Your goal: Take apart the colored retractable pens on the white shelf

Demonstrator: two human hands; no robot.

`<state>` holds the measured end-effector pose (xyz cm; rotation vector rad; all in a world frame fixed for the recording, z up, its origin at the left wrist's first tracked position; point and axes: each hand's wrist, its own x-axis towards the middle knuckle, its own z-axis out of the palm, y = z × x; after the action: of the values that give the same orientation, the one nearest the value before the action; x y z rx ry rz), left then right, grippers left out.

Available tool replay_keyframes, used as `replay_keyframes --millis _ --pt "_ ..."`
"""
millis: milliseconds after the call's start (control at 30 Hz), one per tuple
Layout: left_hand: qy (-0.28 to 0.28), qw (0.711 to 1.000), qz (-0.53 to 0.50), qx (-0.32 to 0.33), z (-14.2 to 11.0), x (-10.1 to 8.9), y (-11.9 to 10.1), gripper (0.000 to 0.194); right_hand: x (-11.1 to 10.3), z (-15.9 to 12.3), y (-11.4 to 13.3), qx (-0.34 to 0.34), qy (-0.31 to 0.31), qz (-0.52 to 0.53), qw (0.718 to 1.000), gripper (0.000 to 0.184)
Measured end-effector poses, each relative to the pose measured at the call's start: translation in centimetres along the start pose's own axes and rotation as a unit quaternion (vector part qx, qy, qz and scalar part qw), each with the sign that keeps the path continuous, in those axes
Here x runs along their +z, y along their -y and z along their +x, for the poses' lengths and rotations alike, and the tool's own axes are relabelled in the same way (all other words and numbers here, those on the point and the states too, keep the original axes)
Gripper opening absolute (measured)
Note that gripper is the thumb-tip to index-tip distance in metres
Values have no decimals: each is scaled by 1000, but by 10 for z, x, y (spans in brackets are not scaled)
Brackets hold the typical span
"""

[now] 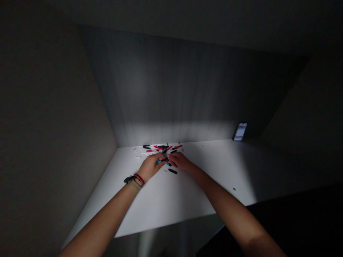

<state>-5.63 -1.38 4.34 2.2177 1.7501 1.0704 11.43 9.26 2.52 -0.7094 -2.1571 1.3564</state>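
Observation:
My left hand, with a watch and red and dark bands at its wrist, is closed around a blue-and-black pen over the white desk. Close beside it, my right hand has its fingers bent together at the pen's right end. What lies between the right fingertips is too small to make out. A black pen cap or short barrel lies just in front of the hands. Behind them is a loose pile of red, black and blue pen parts, among them a red pen piece.
The white desk meets a grey back panel, with a side wall at left. A phone leans upright at the back right. A small dark oval marks the desk at right. Light is dim around the edges.

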Motion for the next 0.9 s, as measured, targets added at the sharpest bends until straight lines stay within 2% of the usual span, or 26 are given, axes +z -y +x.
replay_keyframes --millis 133,233,367,467,567,700,900 --pt "12 998 48 -43 -1 -1 -2 26 0 0 -5 -27 6 -17 999 48" --pt "29 996 59 -56 0 0 -2 33 -2 2 -9 -56 -3 1 998 40" --pt "54 995 46 -70 2 2 -1 39 -5 2 -12 -39 -24 10 999 42" --pt "27 997 33 -60 1 2 -2 33 -6 -1 -10 -35 -5 -32 999 52" --pt "14 999 17 -49 -1 3 -4 36 -6 -4 -4 -43 0 -40 998 59" --pt "20 999 -4 -28 -2 2 -7 28 -6 -5 0 -40 -30 -28 998 64" --pt "55 998 -6 13 0 2 -4 28 -8 -2 -6 -41 -25 -34 998 64"
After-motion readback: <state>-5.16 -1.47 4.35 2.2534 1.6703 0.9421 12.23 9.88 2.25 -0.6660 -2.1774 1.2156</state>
